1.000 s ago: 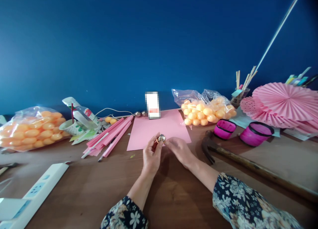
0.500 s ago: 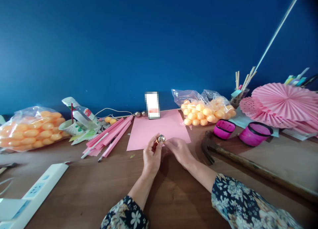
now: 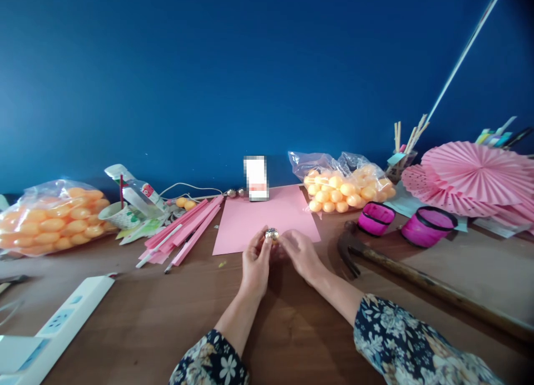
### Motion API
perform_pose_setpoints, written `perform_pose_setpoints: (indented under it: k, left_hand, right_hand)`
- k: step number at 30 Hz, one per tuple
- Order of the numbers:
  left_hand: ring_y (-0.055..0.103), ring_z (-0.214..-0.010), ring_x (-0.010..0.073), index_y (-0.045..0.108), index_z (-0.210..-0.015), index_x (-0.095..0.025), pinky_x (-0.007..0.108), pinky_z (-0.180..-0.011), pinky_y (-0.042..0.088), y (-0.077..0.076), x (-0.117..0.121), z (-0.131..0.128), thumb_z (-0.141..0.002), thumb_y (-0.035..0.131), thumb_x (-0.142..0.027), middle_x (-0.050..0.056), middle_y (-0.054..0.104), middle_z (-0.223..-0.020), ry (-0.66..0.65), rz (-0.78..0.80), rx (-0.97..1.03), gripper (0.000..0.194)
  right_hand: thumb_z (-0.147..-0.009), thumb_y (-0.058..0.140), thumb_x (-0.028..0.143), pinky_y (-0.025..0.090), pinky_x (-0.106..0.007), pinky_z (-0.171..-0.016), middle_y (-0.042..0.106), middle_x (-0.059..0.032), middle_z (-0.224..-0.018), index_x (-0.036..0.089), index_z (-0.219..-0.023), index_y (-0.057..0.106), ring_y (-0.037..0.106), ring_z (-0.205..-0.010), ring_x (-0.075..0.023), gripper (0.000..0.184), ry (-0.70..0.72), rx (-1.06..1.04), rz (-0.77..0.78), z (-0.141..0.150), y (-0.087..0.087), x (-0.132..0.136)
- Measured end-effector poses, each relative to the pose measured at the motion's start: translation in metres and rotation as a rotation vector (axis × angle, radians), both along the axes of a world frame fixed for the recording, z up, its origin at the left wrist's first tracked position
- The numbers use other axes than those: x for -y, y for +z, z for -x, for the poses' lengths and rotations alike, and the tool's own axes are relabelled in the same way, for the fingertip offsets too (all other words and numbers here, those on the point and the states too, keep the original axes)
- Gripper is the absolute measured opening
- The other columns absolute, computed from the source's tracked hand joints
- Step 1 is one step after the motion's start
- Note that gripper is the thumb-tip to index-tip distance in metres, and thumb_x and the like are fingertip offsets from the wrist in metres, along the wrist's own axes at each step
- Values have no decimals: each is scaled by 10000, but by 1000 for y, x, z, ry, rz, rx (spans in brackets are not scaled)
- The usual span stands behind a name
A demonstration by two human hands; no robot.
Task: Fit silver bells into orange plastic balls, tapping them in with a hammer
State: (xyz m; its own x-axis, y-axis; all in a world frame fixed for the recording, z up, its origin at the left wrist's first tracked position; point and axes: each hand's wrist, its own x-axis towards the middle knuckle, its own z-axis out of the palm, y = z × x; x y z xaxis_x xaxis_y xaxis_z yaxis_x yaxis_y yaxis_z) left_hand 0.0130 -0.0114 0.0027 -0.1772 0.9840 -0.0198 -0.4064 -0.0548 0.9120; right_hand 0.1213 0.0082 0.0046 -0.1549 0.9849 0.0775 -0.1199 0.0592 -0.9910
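My left hand (image 3: 255, 262) and my right hand (image 3: 301, 253) meet at the near edge of a pink paper sheet (image 3: 267, 213) on the brown table. Between the fingertips of both hands sits a small shiny metallic ball (image 3: 272, 234). Both hands have their fingers pinched on it. My sleeves are dark with a flower print.
A hammer (image 3: 400, 268) lies to the right. Two magenta cups (image 3: 428, 226) and pink paper fans (image 3: 479, 171) stand beyond it. Bags of orange balls sit at the back (image 3: 346, 184) and far left (image 3: 45, 218). Pink paper strips (image 3: 183, 223) and a white power strip (image 3: 54, 324) lie left.
The hands have closed in slightly around the small ball and it sits a bit lower between the fingers. Nothing else on the table has moved.
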Motion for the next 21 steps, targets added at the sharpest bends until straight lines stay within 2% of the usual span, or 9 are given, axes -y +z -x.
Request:
perform_pose_setpoints:
  k: [3, 7, 10, 13, 15, 18, 21]
  left_hand:
    - [614, -891, 184, 516, -1138, -188, 315, -776, 492, 0, 0, -1, -732, 603, -301, 101, 608, -1087, -22, 19, 66, 430]
    - [625, -839, 190, 503, -1152, -192, 306, -708, 508, -2, 0, 1, -714, 625, -291, 95, 636, -1007, -30, 20, 21, 466]
    - [624, -841, 188, 523, -1127, -179, 296, -712, 506, -3, -1, 2, -704, 637, -279, 91, 647, -974, -2, 21, -21, 449]
    - [629, -823, 177, 529, -1118, -174, 304, -732, 506, -1, -2, 3, -708, 634, -275, 86, 649, -969, 12, 39, 20, 435]
    - [635, -804, 166, 530, -1114, -166, 309, -762, 502, 2, -3, 3, -702, 643, -255, 82, 653, -956, 28, 67, 79, 436]
    - [637, -811, 156, 555, -1075, -144, 310, -827, 483, 7, -4, 3, -693, 655, -221, 82, 655, -952, 28, 103, 163, 402]
    - [629, -847, 161, 585, -1022, -124, 313, -866, 470, 8, -5, 3, -722, 628, -250, 90, 652, -965, -2, 100, 217, 328]
  right_hand:
    - [-756, 540, 411, 493, -229, -517, 588, 9, -650, 180, -726, 519, 581, -572, -125, 233, 0, -16, -1, 0, -2, 0]
    - [-762, 538, 392, 488, -223, -513, 578, 16, -627, 179, -725, 513, 572, -568, -119, 218, 0, 5, -12, -1, -1, 2]
    - [-772, 531, 374, 481, -222, -513, 571, 21, -614, 178, -719, 517, 560, -550, -113, 204, 34, 35, -78, -1, 1, 5]
    - [-773, 530, 369, 483, -224, -513, 572, 22, -612, 180, -723, 514, 565, -542, -113, 196, 26, 41, -104, -1, 6, 8]
    - [-776, 525, 365, 484, -223, -516, 567, 28, -587, 182, -736, 510, 571, -531, -113, 187, -44, 33, -110, -3, 10, 7]
    - [-777, 524, 352, 469, -219, -512, 542, 44, -524, 183, -760, 513, 557, -493, -107, 169, -222, 40, -162, -10, 14, 0]
    - [-763, 534, 351, 454, -217, -496, 539, 42, -515, 177, -741, 512, 549, -476, -108, 176, -376, 67, -176, -17, 14, -8]
